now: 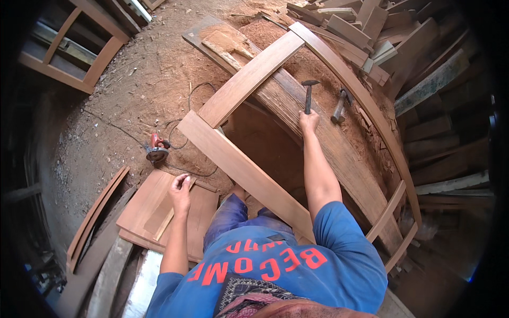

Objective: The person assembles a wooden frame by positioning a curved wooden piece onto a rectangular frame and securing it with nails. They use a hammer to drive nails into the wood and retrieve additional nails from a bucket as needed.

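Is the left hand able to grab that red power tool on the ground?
Probably, with a lean down: nothing seems to block the way from the left hand to the red power tool, though its depth is hard to judge.

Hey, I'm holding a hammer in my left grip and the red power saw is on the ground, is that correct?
Not quite: the hammer is in your right grip, as the head view shows. The red power saw is on the ground, as you said.
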Motion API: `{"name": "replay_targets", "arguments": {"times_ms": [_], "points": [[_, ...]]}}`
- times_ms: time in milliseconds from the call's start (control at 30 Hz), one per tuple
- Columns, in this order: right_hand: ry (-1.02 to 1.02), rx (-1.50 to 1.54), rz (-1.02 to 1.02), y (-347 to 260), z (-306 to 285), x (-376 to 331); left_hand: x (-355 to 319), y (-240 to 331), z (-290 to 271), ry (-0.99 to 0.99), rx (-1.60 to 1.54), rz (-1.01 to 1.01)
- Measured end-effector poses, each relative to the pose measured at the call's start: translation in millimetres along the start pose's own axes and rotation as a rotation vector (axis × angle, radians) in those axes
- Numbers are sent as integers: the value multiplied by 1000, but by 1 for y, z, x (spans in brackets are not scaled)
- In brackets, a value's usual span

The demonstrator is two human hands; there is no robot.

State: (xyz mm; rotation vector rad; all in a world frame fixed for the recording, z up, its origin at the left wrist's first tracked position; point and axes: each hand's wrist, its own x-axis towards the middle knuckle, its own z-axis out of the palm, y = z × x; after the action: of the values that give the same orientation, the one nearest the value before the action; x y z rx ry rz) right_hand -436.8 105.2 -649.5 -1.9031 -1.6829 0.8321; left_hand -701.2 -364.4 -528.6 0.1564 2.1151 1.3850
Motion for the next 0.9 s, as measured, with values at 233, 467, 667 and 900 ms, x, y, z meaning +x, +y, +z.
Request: {"name": "replay_targets", "arguments": {"times_ms": [233, 467, 667, 900], "points": [[65, -117, 5, 14, 25, 47, 49, 4, -1, -8, 17, -37], [129, 241, 94, 38, -23, 8, 85, 26, 59, -105, -100, 30], [-43, 237, 232, 41, -85, -75, 129, 33, 104, -11, -103, 137], [-247, 248, 326, 3, -109, -127, 151, 33, 127, 64, 81, 195]]}}
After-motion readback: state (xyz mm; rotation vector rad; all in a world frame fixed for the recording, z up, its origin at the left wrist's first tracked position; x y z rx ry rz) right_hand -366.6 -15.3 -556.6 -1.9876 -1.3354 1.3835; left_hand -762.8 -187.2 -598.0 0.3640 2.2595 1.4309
